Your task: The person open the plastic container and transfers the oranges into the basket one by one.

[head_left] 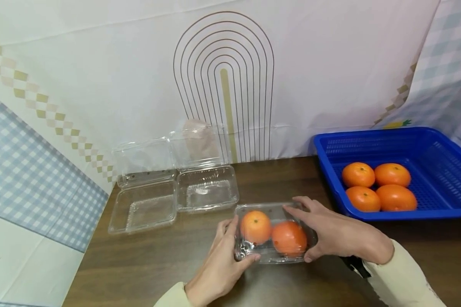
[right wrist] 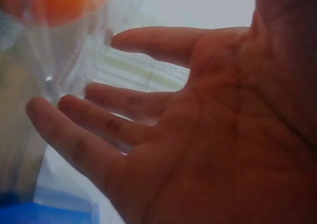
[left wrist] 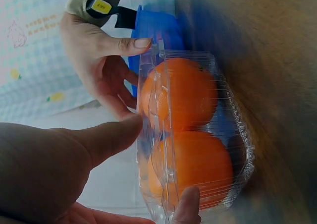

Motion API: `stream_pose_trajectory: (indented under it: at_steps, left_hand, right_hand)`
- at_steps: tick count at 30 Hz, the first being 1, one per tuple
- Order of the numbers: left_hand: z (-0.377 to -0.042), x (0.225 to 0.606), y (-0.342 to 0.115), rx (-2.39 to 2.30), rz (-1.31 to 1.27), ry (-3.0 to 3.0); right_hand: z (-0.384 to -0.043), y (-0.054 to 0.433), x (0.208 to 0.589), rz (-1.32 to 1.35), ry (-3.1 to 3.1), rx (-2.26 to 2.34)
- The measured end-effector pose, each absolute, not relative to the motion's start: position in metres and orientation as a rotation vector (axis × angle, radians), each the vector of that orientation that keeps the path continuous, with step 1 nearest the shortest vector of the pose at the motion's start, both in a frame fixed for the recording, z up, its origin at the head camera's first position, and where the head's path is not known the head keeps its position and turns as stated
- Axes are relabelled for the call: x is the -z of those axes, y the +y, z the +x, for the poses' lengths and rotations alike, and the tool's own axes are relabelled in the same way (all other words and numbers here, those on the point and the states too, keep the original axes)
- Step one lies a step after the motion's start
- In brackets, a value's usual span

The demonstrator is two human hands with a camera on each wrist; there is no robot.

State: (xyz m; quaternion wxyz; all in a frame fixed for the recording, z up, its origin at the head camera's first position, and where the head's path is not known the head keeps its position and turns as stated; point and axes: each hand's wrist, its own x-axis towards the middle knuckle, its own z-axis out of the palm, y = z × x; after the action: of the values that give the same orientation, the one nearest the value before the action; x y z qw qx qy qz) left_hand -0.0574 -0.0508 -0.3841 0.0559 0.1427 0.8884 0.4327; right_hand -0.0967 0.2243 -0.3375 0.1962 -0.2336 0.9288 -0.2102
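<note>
A clear plastic clamshell box (head_left: 270,256) with its lid down sits on the table in front of me. Inside it lie two oranges, one on the left (head_left: 255,227) and one on the right (head_left: 289,238). My left hand (head_left: 224,262) grips the box's left end, thumb at the front and fingers along the side. At the other end my right hand (head_left: 330,232) spans the box, thumb by the front corner and fingertips by the back one. The right wrist view shows the right fingers (right wrist: 79,144) nearly straight and spread, with their tips at the plastic edge.
A blue plastic basket (head_left: 326,170) holding several oranges (head_left: 397,198) stands at the right. Two clear clamshell boxes, one at far left (head_left: 117,213) and one beside it (head_left: 230,198), stand with raised lids against the cloth backdrop (head_left: 311,64). Brown tabletop (head_left: 111,268) lies around them.
</note>
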Motion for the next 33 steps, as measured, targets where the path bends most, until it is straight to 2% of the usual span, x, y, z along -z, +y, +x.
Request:
stream_pose_trajectory:
  at_steps: [7,14,33]
  left_hand:
    - [-0.074,0.385,-0.035,-1.313,0.467,2.696]
    - [-0.084,0.381,-0.035,-1.309,0.375,2.695]
    - [-0.083,0.378,-0.055,-1.263,0.328,2.749]
  right_hand:
    - [-0.107,0.23,0.334,-0.537,2.602,0.53]
    - [-0.117,0.225,0.335,-0.582,2.614,0.557]
    - [-0.126,0.201,0.329,-0.602,2.616,0.563]
